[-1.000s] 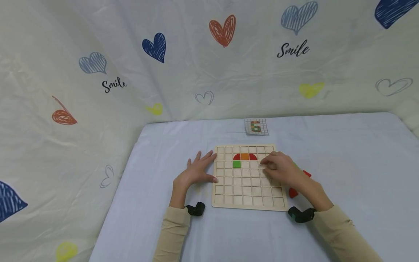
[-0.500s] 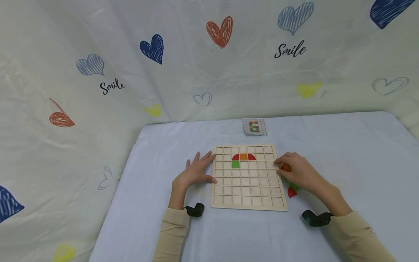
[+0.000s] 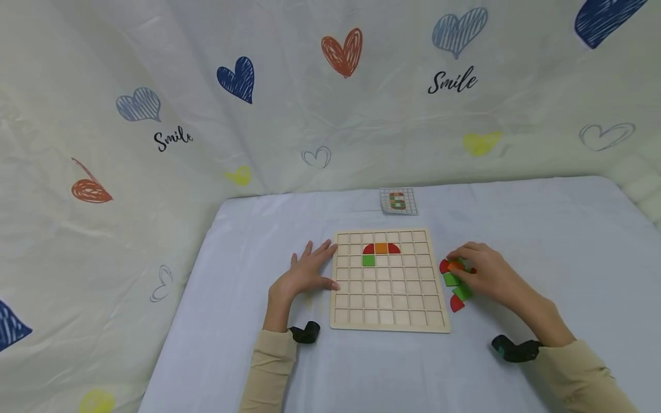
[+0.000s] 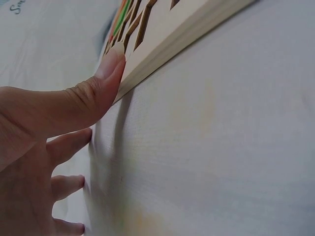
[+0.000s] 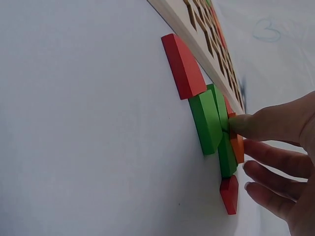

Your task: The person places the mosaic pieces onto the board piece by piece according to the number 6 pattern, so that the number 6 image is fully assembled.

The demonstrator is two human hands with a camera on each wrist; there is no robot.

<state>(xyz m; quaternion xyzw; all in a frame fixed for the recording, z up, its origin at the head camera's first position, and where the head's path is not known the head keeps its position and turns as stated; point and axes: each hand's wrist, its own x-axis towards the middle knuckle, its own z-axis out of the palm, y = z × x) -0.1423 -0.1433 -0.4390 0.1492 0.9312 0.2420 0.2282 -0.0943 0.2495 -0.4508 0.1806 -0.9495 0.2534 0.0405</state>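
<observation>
A wooden grid board point(image 3: 389, 287) lies on the table; two red quarter-round blocks, an orange square block point(image 3: 381, 248) and a green square block point(image 3: 368, 260) sit in its upper cells. My left hand point(image 3: 302, 274), fingers spread, rests against the board's left edge. In the left wrist view the thumb point(image 4: 110, 69) touches the rim. Right of the board, my right hand point(image 3: 485, 269) pinches an orange block point(image 5: 238, 142) between thumb and index finger, among loose blocks. Near it lie green blocks point(image 5: 205, 123) and red blocks point(image 5: 183, 66), some partly covered by the hand.
A small printed pattern card point(image 3: 398, 201) lies behind the board near the table's far edge. A curtain with hearts point(image 3: 342, 53) and lettering hangs behind the white-covered table point(image 3: 382, 373).
My right hand has moved right, from over the board to the loose blocks beside it, uncovering the board's right side. The left hand stays at the left edge.
</observation>
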